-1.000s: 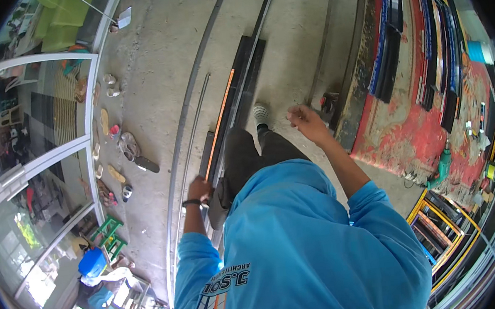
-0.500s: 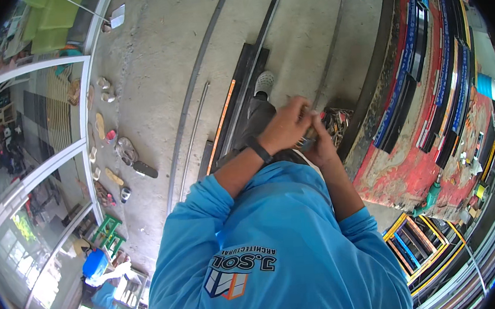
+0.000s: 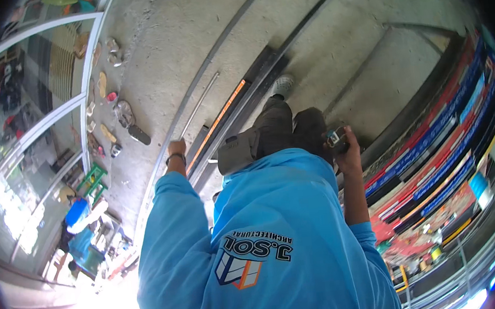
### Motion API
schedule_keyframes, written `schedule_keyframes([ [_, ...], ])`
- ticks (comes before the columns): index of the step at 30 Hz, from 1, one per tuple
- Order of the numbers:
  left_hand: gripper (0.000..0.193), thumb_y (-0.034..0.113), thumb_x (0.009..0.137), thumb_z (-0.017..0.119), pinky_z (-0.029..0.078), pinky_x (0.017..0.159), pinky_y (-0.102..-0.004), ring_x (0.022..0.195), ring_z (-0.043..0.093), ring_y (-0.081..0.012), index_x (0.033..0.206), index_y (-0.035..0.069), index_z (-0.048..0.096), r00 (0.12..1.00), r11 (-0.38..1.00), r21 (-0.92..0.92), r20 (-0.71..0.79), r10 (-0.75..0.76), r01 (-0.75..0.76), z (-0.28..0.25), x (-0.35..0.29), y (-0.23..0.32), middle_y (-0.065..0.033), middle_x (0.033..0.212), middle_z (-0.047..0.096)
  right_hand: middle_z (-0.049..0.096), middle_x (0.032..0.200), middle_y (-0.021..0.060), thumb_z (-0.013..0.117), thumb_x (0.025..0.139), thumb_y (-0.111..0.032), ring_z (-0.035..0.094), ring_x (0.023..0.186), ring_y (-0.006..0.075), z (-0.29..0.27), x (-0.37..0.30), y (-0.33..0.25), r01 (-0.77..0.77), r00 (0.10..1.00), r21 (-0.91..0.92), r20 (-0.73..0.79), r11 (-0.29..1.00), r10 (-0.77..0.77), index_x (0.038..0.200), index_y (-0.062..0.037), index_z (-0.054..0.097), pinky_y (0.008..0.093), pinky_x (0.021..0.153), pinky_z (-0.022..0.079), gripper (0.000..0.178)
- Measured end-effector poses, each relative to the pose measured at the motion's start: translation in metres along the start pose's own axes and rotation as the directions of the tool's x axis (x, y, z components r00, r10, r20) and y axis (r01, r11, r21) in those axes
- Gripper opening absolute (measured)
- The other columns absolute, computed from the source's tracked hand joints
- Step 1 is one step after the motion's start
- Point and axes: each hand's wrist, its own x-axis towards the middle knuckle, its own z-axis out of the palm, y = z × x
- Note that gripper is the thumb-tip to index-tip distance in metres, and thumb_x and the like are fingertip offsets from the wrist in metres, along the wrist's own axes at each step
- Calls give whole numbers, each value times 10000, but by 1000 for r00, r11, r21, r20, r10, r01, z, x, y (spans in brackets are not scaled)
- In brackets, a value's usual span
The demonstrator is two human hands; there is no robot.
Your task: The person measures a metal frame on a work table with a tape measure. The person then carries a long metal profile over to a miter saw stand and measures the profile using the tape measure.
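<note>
My right hand (image 3: 348, 147) is closed around a dark, boxy tape measure (image 3: 335, 138) with pale and yellowish markings, held beside my right thigh. Out to the left, my left hand (image 3: 176, 148) has its fingers curled, a dark band on the wrist. Whether anything is in it is hidden. In the picture it covers part of a thin grey rod (image 3: 203, 102) lying on the floor; I cannot tell whether they touch. A dark pouch (image 3: 238, 152) hangs at my waist.
Long dark bars (image 3: 258, 74), one with an orange strip (image 3: 221, 120), lie ahead on the concrete floor. A workbench (image 3: 429, 150) stacked with blue, black and red profiles stands right. Glass-paned frames (image 3: 84, 80) and scattered footwear (image 3: 123, 113) are left, with a green stool (image 3: 92, 180).
My hands have parted from in front of my waist. The left has swung out to the left, and the right has moved rightward with the tape measure. The view has turned and shifted.
</note>
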Motion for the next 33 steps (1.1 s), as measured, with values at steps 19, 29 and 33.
schedule_keyframes([
  [19,445,377,924,669,542,898,-391,1035,693,-281,1213,38,658,997,196,-978,-64,53,-74,-177,-227,351,-170,1105,717,652,1038,30,562,1014,-342,651,951,160,176,232,-371,-29,931,-799,197,601,308,1220,-123,608,366,820,546,305],
  [29,614,504,981,590,499,973,-383,1235,568,-283,1377,40,514,997,-590,-806,-71,10,-51,-173,-317,399,-157,1337,590,571,1372,105,623,977,-293,505,1318,204,283,177,-180,345,597,-929,107,-134,795,1397,-49,532,342,1132,368,494],
  [33,496,398,977,602,515,918,-349,1075,638,-223,1318,42,554,965,-945,-243,90,-246,-218,-156,-321,414,-118,1207,633,482,1453,142,664,957,-391,542,1288,248,269,99,-96,911,126,-411,262,-7,957,1462,-7,433,364,1121,392,676],
])
